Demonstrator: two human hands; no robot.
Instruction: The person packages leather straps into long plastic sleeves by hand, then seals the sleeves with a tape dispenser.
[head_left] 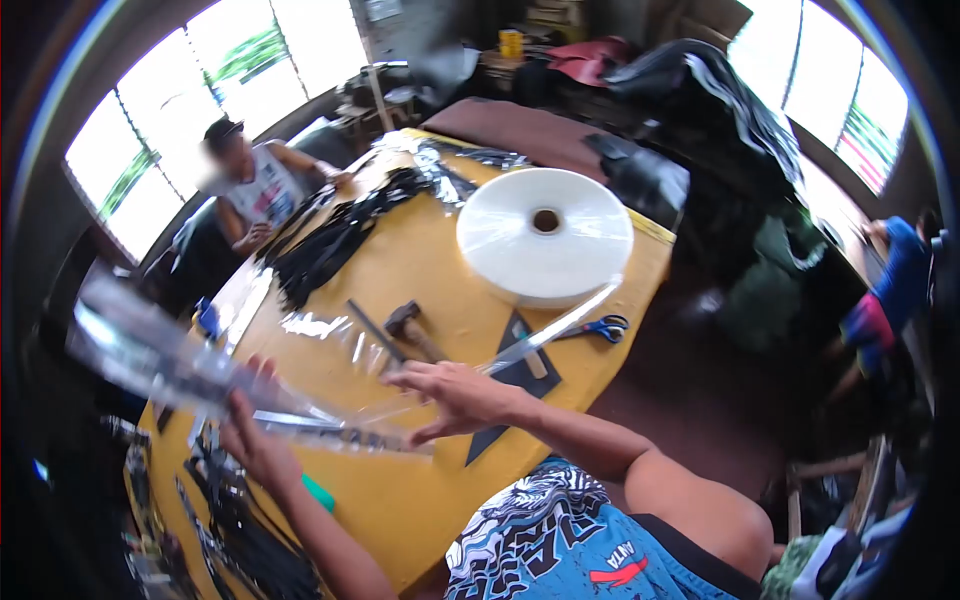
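Note:
My left hand (258, 430) is closed around a long clear plastic sleeve (190, 365), blurred at its far left end, with dark strips showing through it. At the sleeve's right end is my right hand (455, 395), thumb and fingers spread apart around the film's edge. A large roll of clear plastic film (500, 235) lies flat on the yellow table (380, 520), and a band of film runs from it down to my right wrist. Just beyond my right hand lie a hammer (408, 325) and a dark flat bar (375, 330).
Blue-handled scissors (608, 328) and a dark triangular piece (520, 370) lie near the roll. Bundles of black strips (340, 240) cover the far left side, more (230, 510) the near left. A person (255, 185) sits across; another (895, 280) is at right.

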